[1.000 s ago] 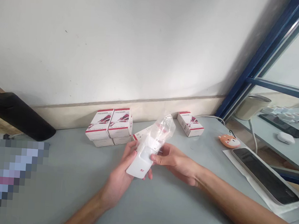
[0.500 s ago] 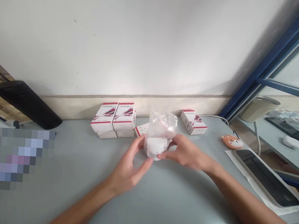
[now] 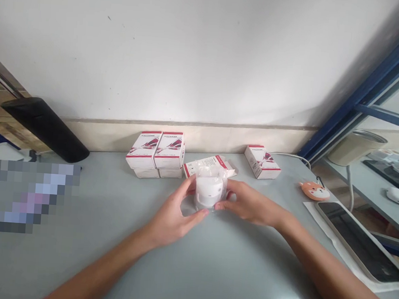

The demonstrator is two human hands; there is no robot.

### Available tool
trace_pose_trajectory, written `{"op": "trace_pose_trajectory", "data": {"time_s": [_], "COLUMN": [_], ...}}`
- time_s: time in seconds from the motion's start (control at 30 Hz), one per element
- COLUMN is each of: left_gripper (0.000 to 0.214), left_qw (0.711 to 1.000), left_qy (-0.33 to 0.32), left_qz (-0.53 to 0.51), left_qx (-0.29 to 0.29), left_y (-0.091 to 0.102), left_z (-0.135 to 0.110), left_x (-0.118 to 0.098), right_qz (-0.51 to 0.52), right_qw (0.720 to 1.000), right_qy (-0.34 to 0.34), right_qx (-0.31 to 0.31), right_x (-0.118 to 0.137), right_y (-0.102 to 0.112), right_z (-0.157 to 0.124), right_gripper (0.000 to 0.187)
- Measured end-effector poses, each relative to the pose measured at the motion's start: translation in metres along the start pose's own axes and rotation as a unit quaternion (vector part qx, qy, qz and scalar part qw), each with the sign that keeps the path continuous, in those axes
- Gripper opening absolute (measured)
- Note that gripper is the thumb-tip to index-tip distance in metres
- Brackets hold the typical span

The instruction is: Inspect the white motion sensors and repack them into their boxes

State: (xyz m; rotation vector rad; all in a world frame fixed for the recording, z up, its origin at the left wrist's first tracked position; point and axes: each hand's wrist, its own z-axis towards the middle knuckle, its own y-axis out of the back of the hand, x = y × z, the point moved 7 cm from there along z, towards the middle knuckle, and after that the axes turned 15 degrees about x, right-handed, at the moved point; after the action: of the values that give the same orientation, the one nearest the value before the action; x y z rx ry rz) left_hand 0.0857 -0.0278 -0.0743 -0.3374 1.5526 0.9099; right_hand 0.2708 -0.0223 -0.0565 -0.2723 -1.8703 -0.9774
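Both of my hands hold a small white device wrapped in a clear plastic bag (image 3: 209, 190) just above the grey table (image 3: 211, 269). My left hand (image 3: 174, 211) grips its left side with thumb and fingers. My right hand (image 3: 246, 203) pinches its right side. Directly behind the device lies an open red-and-white box (image 3: 208, 164) on its side.
Stacked red-and-white boxes (image 3: 156, 153) stand against the wall, and a single box (image 3: 262, 161) sits further right. An orange animal-shaped toy (image 3: 314, 190) and a phone (image 3: 360, 240) on white paper lie at the right. A black object (image 3: 45, 127) lies at the left.
The bag's loose top, which stood up earlier, is now folded down around the white device. My hands have moved slightly away from me, toward the open box.
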Motion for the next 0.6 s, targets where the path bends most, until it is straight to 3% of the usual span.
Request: {"op": "trace_pose_trajectory", "data": {"time_s": [0.17, 0.33, 0.47, 0.53, 0.6], "left_gripper": [0.047, 0.056, 0.064, 0.064, 0.062], "left_qw": [0.998, 0.997, 0.996, 0.992, 0.982], "left_qy": [0.026, 0.061, 0.076, 0.074, 0.053], "left_qz": [-0.050, -0.040, -0.049, -0.097, -0.177], "left_qx": [0.011, 0.003, -0.005, -0.011, -0.034], "left_y": [-0.003, -0.005, -0.004, -0.001, 0.005], "left_z": [0.004, 0.003, 0.002, 0.002, 0.003], "left_x": [0.012, 0.016, 0.012, 0.011, 0.009], "right_qz": [-0.040, -0.092, -0.096, -0.067, 0.005], "right_qw": [0.999, 0.996, 0.994, 0.994, 0.995], "right_qy": [0.025, 0.011, 0.049, 0.075, 0.087], "right_qx": [0.017, -0.014, 0.022, 0.046, 0.040], "right_x": [0.002, -0.004, 0.004, 0.010, 0.013], "right_y": [-0.013, -0.015, -0.022, -0.024, -0.021], "right_z": [0.005, 0.005, 0.006, 0.006, 0.006], "right_gripper": [0.025, 0.036, 0.053, 0.063, 0.056]}}
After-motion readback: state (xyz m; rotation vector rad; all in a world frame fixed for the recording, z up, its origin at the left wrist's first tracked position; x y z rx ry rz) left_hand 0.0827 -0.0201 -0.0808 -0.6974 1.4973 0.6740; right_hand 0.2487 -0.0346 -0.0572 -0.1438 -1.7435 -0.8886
